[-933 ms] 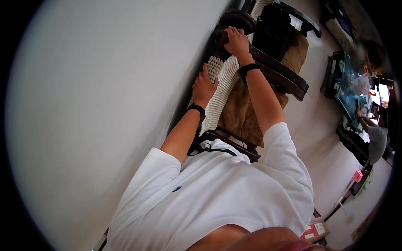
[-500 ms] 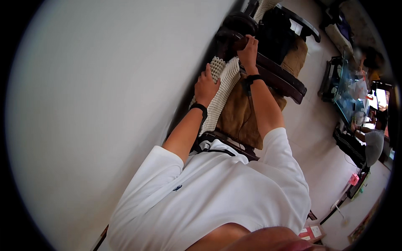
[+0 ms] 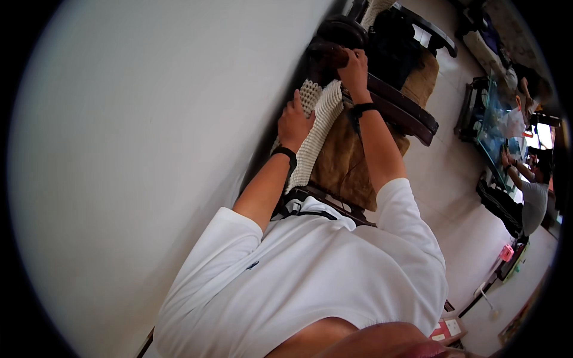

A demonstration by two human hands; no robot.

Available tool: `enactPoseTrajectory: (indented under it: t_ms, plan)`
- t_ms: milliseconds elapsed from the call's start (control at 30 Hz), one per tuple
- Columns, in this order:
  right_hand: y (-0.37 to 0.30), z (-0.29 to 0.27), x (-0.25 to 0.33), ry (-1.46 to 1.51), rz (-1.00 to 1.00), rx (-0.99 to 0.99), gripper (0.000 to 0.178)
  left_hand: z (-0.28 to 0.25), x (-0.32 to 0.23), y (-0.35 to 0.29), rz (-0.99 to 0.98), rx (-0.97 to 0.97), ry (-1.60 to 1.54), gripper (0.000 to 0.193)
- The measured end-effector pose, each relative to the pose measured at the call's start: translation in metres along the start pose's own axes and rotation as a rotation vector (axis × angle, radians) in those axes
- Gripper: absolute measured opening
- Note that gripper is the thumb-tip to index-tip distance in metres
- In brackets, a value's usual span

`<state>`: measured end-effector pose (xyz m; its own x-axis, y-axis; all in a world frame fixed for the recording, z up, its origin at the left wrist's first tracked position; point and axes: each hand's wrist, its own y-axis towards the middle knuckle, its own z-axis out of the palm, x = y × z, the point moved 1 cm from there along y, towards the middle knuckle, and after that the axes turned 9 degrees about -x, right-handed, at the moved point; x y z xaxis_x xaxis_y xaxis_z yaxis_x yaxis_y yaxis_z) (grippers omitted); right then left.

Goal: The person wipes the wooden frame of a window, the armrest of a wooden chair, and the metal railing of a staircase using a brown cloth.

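A dark wooden chair (image 3: 394, 104) stands against the wall, its backrest draped with a cream knitted cover (image 3: 319, 134). On that cover lies my left hand (image 3: 293, 126), fingers spread and the thumb apart from them. My right hand (image 3: 356, 71) is at the dark wood by the far end of the backrest, its fingers curled. Beside those fingers shows a reddish-brown patch (image 3: 336, 58); whether it is cloth or shiny wood I cannot tell. A brown plush cushion (image 3: 340, 164) covers the seat below my hands.
A white wall (image 3: 149, 131) runs close along my left. Beyond the chair is another seat with a brown cushion (image 3: 422, 80) and a black item (image 3: 391, 48). To the right stands a glass table (image 3: 488, 140) with a plastic bag (image 3: 512, 124); a person in a white shirt (image 3: 534, 206) works there.
My right hand has shifted very slightly at the wood, fingers still curled. My left hand stays on the cover. At the glass table, the other person's arms have moved.
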<state>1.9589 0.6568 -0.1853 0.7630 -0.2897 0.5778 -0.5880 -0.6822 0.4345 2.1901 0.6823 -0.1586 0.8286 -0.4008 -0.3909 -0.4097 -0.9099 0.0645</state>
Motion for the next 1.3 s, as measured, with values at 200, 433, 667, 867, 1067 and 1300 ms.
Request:
enactPoseTrajectory:
  t_ms: [200,433,667,867,1067,1300]
  plan:
    - [-0.137,-0.021,-0.159,-0.229,0.176,0.246,0.026,0.003,0.000,0.007,0.006,-0.018,-0.006,0.076]
    - [-0.083,-0.034,-0.073,-0.013,0.247,0.112,0.027,0.004,0.003,0.000,0.002,-0.006,0.011,0.074]
    - [0.035,-0.012,0.041,0.075,-0.045,0.105,0.044,-0.001,-0.004,0.001,0.014,-0.011,-0.012,0.072]
    - [0.009,0.014,0.050,-0.064,-0.175,0.016,0.051,0.006,0.000,0.003,0.005,-0.015,0.011,0.073]
    - [-0.007,0.005,0.036,0.301,-0.003,0.307,0.040,0.006,0.000,-0.001,0.038,-0.031,0.058,0.072]
    - [-0.014,0.006,0.038,0.241,-0.017,0.374,0.043,0.004,0.001,0.000,0.033,-0.018,0.073,0.073]
